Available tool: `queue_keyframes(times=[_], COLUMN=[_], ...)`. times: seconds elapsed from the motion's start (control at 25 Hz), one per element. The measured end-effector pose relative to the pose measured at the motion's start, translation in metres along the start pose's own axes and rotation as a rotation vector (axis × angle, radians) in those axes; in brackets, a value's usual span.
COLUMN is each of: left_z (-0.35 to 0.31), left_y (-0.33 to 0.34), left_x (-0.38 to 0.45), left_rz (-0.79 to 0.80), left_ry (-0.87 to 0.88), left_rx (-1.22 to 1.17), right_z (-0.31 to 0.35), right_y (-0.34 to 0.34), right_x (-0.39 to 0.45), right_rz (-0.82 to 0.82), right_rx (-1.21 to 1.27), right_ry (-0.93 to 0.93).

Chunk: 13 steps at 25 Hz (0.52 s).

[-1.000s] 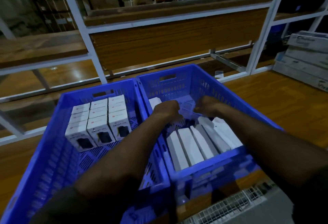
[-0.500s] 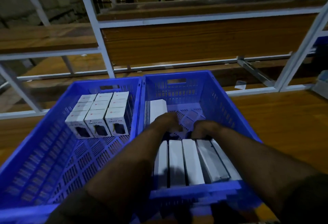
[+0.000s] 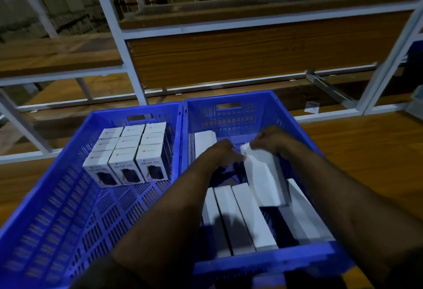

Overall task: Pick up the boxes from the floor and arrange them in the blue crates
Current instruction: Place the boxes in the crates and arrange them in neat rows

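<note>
Both hands, left hand (image 3: 223,154) and right hand (image 3: 269,142), gripped the tilted white box (image 3: 263,174) by its far end, inside right crate (image 3: 231,98). Looked light, rigid; hold the long sides.

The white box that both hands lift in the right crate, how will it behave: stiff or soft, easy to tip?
The lifted white box likely stays stiff: its edges look straight though the left hand and right hand hold only its far end. It seems light. Being long and narrow, it would probably tip if stood upright in the right crate.
</note>
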<state>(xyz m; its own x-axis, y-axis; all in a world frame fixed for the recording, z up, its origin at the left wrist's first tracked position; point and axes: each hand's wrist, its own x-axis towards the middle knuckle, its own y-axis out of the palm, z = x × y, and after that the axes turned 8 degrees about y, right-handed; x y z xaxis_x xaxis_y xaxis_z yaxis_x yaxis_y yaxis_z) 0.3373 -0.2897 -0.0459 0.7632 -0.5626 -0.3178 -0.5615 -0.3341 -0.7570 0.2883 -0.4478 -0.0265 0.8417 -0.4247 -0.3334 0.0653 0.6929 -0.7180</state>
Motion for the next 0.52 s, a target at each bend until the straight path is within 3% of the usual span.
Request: queue_keyframes(times=[0.16, 0.28, 0.4, 0.52], left_z=[0.001, 0.001, -0.002, -0.007], left_y=[-0.004, -0.004, -0.008, -0.013], left_x=[-0.002, 0.000, -0.001, -0.003], left_rz=[-0.022, 0.002, 0.003, -0.102], left_ry=[-0.044, 0.016, 0.001, -0.053], left_rx=[-0.510, -0.760, -0.945, -1.118], right_z=[0.008, 0.009, 0.009, 0.005], right_y=[-0.012, -0.013, -0.007, 0.007], right_x=[0.005, 0.017, 0.020, 0.021], right_rz=[-0.043, -0.038, 0.092, 0.254], right_rx=[0.424, 0.746, 1.000, 1.066], right_ry=[-0.044, -0.008, 0.009, 0.079])
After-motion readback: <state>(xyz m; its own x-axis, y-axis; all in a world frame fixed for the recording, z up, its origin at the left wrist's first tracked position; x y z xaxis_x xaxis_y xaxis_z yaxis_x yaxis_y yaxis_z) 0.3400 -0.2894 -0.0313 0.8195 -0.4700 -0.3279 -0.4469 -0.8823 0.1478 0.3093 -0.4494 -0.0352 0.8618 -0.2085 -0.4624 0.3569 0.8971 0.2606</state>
